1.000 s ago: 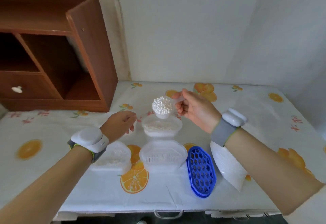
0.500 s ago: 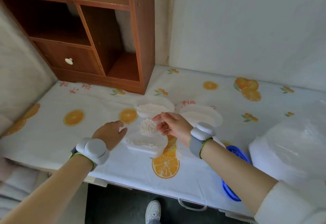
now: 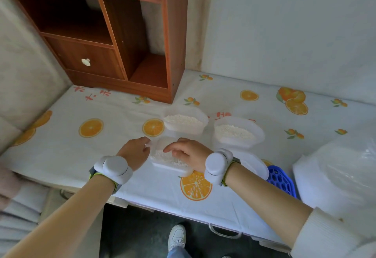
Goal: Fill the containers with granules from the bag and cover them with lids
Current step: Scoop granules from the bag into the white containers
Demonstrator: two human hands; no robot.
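Filling looks to be the step in hand. The near container point(image 3: 162, 157) sits on the tabletop point(image 3: 61, 156) with only a shallow layer of granules. The left hand point(image 3: 134, 153) touches its left rim, fingers loose. The right hand point(image 3: 190, 154) hangs over its right side, fingers curled down; whether they pinch anything I cannot tell. Behind it stand the fuller far container point(image 3: 185, 123) and right container point(image 3: 236, 133). The bag point(image 3: 335, 172) lies well to its right, so the next move probably calls for more granules, then the blue lid point(image 3: 281, 180).

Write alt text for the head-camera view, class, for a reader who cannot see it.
A person's left hand and right hand meet at a clear container of white granules near the table's front edge. Behind it, a second container and a third container stand uncovered, also holding granules; a blue perforated lid and a white bag lie to the right.
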